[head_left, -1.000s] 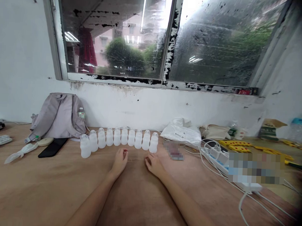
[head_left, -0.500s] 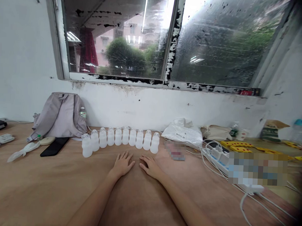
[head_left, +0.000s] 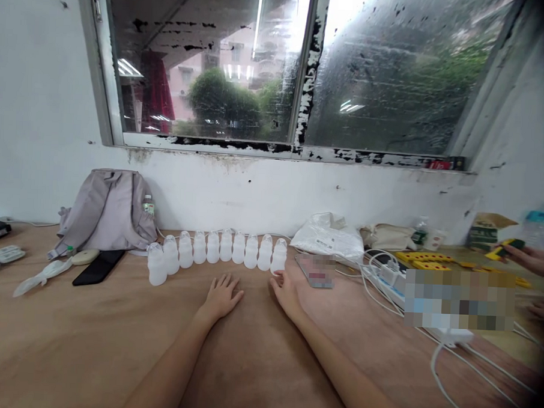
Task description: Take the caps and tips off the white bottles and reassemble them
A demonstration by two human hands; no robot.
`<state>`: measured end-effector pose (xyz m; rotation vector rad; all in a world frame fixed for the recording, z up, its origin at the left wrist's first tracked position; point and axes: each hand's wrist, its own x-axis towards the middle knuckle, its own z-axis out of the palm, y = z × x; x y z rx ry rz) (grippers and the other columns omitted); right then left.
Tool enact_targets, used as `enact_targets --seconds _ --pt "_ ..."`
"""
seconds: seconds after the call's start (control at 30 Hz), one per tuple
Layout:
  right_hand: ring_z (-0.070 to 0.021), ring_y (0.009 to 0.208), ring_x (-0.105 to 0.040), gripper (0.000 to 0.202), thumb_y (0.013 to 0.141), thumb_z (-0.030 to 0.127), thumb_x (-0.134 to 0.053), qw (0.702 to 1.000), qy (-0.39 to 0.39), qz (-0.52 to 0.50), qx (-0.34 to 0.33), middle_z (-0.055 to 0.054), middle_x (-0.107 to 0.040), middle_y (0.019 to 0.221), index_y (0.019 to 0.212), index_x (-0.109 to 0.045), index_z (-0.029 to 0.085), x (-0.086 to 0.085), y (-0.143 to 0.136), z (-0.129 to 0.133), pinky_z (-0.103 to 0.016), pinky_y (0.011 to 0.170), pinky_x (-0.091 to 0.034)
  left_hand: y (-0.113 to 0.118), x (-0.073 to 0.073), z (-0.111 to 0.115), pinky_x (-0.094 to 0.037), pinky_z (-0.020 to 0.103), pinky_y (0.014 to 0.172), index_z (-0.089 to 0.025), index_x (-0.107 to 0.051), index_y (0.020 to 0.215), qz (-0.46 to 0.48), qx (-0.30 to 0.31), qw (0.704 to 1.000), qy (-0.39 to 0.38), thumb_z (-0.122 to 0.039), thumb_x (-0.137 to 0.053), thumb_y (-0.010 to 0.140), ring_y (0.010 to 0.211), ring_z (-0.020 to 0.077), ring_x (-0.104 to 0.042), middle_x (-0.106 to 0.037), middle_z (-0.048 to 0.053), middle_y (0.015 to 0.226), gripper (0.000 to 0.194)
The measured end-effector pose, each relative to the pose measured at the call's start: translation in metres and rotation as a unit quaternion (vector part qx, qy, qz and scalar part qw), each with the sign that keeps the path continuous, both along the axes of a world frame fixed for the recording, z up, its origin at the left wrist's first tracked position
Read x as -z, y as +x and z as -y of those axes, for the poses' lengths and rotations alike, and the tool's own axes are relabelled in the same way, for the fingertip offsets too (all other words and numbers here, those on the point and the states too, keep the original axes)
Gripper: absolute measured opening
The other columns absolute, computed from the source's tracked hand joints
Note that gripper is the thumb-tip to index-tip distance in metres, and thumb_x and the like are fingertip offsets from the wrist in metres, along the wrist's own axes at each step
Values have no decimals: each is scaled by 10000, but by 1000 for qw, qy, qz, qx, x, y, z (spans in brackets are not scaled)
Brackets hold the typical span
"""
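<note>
Several white translucent bottles with clear domed caps stand upright in a curved row on the brown tabletop (head_left: 113,341). My left hand (head_left: 221,296) lies flat on the table below the middle of the row, fingers spread, holding nothing. At the row's right end, my right hand (head_left: 286,290) is right in front of the rightmost bottle (head_left: 279,256), its fingertips at the bottle's base. Whether they touch it cannot be made out. The right hand's fingers are apart and not wrapped round anything. The leftmost bottle (head_left: 156,265) stands a little nearer than the others.
Left of the row are a grey backpack (head_left: 107,212), a black phone (head_left: 98,267) and a clear plastic wrapper (head_left: 43,278). To the right lie a white bag (head_left: 329,236), another phone (head_left: 314,272) and white cables with power strips. Another person's hand (head_left: 528,260) holds a yellow-green object.
My right hand has moved right and slightly forward, to the rightmost bottle. My left hand has stayed in place. Another person's hand has come into view at the far right.
</note>
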<state>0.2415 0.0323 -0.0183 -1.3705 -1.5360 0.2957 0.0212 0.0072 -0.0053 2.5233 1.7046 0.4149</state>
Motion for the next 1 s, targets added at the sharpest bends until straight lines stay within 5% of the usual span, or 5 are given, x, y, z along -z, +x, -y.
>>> enact_targets --seconds 0.3,0.5,0.7,0.87,1.0 --pt "-288 1181 -355 742 628 437 -555 991 29 -70 113 -227 -370 1260 1212 -289 65 0 4 -38 -398 950 -313 1 2 -1 -160 475 1022 -220 -381 1278 17 5 1000 11 -529 -221 840 1266 263 -258 -332 97 1369 559" --pt "-318 1143 -369 467 617 420 -563 990 -5 -49 132 -184 -498 1095 975 -486 129 -1 7 -44 -420 922 -321 0 5 -2 -155 488 1018 -215 -388 1274 36 6 999 9 -516 -257 837 1265 274 -256 -334 102 1367 547" --pt "-254 907 -500 460 648 403 -539 981 58 -89 161 -129 -510 980 1001 -393 146 -13 1 -25 -378 777 -412 -1 6 -2 -197 477 1007 -177 -378 1269 103 4 994 34 -454 -373 810 1236 289 -304 -356 137 1343 536" --pt "-247 995 -459 378 636 186 -500 979 166 111 28 -122 -507 1027 1008 -442 149 -20 -15 -5 -397 868 -368 3 -4 1 -275 391 1002 -138 -149 1348 256 16 955 152 -240 -500 737 1260 248 -252 -254 145 1368 713" --pt "-248 1106 -398 436 637 111 -482 949 185 245 -77 -124 -449 1179 1070 -485 159 -18 -35 6 -412 937 -319 2 -10 2 -318 397 976 -192 -294 1283 307 69 936 160 -202 -545 710 1193 234 -357 -389 111 1269 626"
